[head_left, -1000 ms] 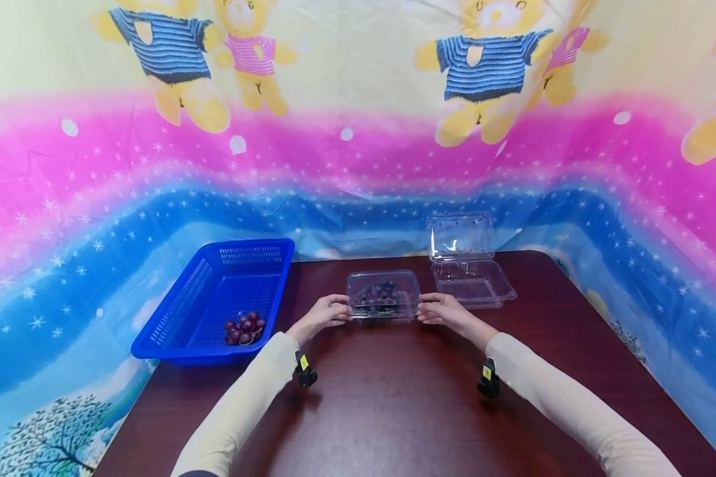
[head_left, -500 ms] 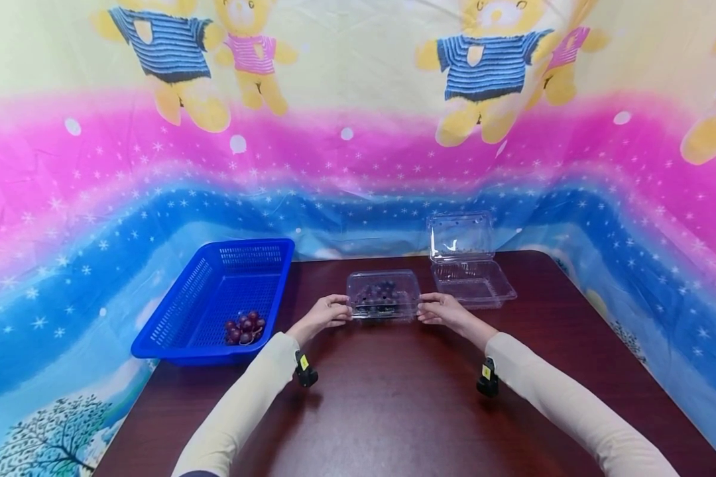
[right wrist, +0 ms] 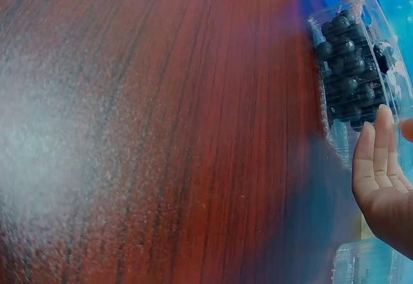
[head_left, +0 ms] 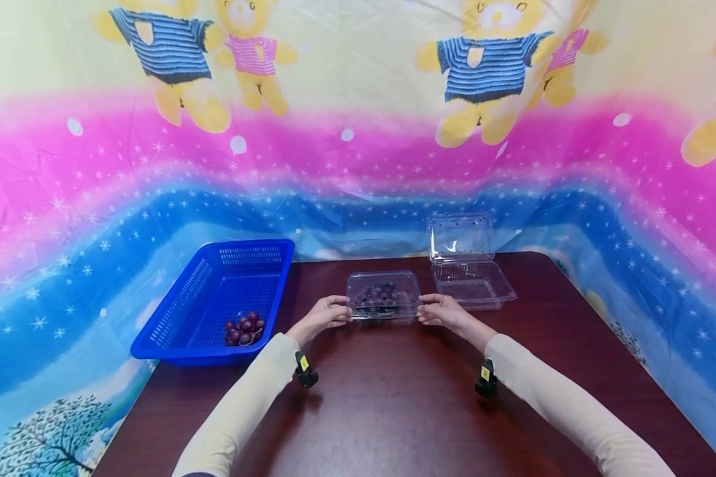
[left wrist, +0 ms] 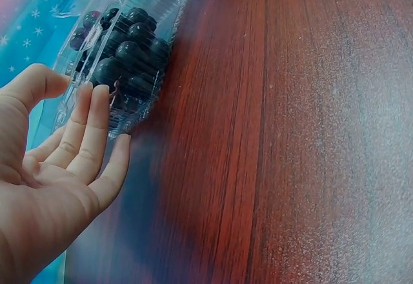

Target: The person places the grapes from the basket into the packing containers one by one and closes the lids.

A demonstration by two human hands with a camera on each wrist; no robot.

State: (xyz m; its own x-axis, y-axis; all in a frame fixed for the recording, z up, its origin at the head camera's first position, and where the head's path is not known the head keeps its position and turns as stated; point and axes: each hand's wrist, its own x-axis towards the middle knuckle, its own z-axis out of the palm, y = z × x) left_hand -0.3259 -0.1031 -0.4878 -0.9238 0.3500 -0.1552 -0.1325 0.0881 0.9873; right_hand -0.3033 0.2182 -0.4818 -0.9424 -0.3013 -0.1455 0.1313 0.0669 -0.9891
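No readable text, yellow labels (head_left: pixel 303 362) on wrist cameras (head_left: pixel 308 379) included.

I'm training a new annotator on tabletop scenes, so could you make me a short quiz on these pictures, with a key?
1. Fill in: the left hand and right hand hold the ends of a clear box that contains ____.
2. Look at the second clear box, on the person's right. True or false: it is shut.
3. Which hand is nearer the blue basket?
a) left hand
b) right hand
c) both equally

Key:
1. Dark grapes.
2. False: its lid stands raised.
3. a: the basket is on the person's left.
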